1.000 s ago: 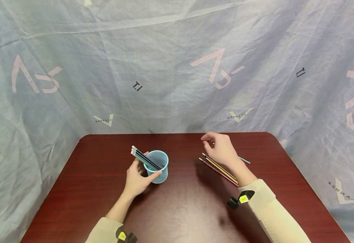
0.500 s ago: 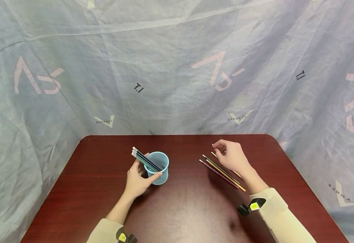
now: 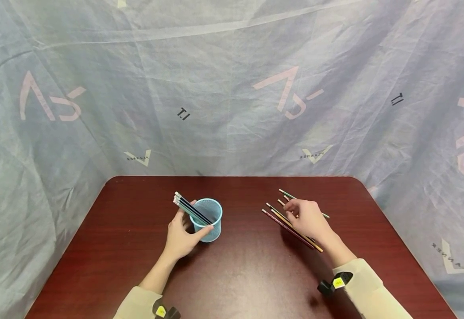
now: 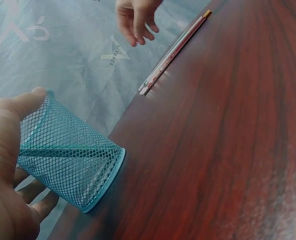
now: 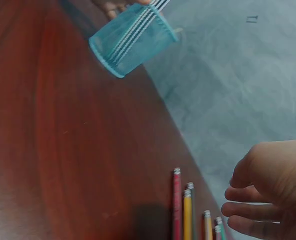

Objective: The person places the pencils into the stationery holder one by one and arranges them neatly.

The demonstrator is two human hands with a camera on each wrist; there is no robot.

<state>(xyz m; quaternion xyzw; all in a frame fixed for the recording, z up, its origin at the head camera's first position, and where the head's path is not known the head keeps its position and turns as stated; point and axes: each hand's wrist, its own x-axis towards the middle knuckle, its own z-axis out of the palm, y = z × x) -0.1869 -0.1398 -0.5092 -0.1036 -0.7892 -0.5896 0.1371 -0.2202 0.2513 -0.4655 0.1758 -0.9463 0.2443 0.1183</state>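
The fingers of the right hand [image 3: 311,218] curve loosely, thumb apart, with nothing gripped that I can see. Around and below them lie the loose pencils, red [image 5: 176,205], yellow [image 5: 187,215] and green [image 3: 288,194] among them, long axes slanting, eraser ends pointing far left. I'd judge a pick-up is in hand, calling next for pinching one shaft. Well left of those fingers, the left hand [image 3: 182,235] curls round an upright mesh cup [image 3: 212,232]; its striped pencils [image 3: 186,206] lean left, erasers up.
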